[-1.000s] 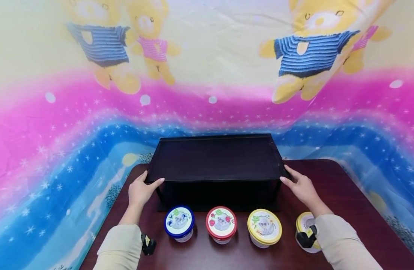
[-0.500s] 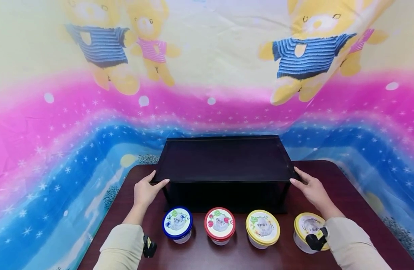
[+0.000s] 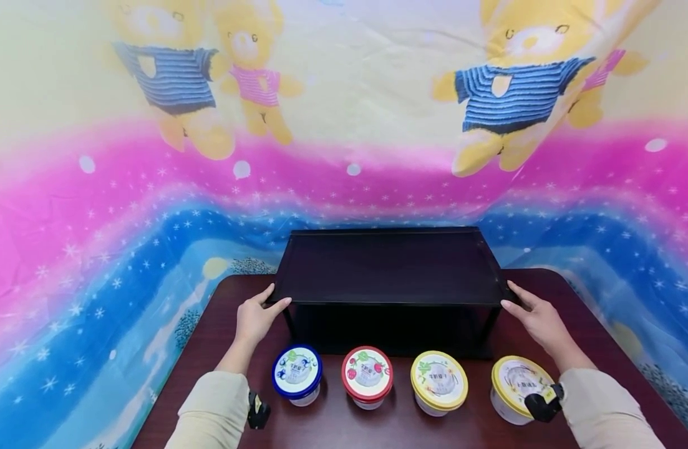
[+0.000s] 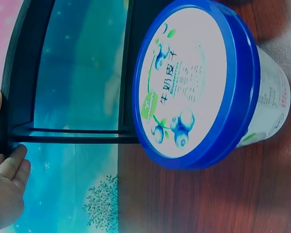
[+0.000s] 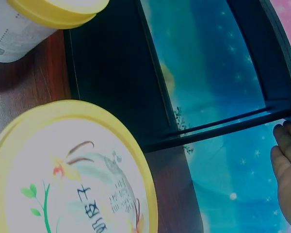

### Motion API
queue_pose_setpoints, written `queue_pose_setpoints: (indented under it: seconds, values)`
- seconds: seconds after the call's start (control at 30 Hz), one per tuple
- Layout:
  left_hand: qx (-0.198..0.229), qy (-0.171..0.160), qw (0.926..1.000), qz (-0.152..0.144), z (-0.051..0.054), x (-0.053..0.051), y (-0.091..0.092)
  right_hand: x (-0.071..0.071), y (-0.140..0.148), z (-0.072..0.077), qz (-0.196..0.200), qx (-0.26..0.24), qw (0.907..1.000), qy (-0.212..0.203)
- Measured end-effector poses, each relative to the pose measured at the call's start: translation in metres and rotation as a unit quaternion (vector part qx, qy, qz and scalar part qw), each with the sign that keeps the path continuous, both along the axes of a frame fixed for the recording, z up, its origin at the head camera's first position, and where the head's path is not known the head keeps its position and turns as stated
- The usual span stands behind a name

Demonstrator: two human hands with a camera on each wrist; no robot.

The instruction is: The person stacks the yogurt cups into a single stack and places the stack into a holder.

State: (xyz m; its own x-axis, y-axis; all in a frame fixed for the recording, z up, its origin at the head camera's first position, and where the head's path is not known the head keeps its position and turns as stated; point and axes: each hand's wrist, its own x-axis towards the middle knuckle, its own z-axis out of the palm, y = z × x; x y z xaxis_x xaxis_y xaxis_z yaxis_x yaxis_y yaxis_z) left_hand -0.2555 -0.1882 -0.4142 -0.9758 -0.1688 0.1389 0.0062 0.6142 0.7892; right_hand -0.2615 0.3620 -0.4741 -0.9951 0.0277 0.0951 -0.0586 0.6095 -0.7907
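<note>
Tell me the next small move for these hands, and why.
Probably release the black shelf: it seems to sit on the table, roughly centred between its sides, behind the row of four lidded tubs. The left hand and right hand each grip a front corner, so neither looks free for the tubs.

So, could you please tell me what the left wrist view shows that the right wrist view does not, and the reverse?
Only the left wrist view shows the blue-lidded tub and the left hand.

Only the right wrist view shows the lower yellow-lidded tub and the upper yellow-lidded tub, both cut off by the frame, and the right hand.

Both show part of the black rack, the reddish-brown tabletop and the patterned backdrop.
</note>
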Motion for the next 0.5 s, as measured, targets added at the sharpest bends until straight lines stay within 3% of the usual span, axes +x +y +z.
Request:
queue_pose_setpoints:
  seconds: [0.07,0.3,0.5]
  values:
    - [0.01,-0.004,0.9999,-0.003,0.0,0.0,0.001,0.001,0.001,0.003,-0.006,0.003,1.0,-0.005]
    - [0.024,-0.014,0.9995,-0.017,0.001,-0.001,0.005,0.035,-0.03,0.059,-0.003,0.018,0.9997,-0.019]
    - [0.047,-0.028,0.9979,-0.035,-0.001,-0.002,0.008,0.044,-0.032,0.068,-0.021,0.019,0.9989,-0.037]
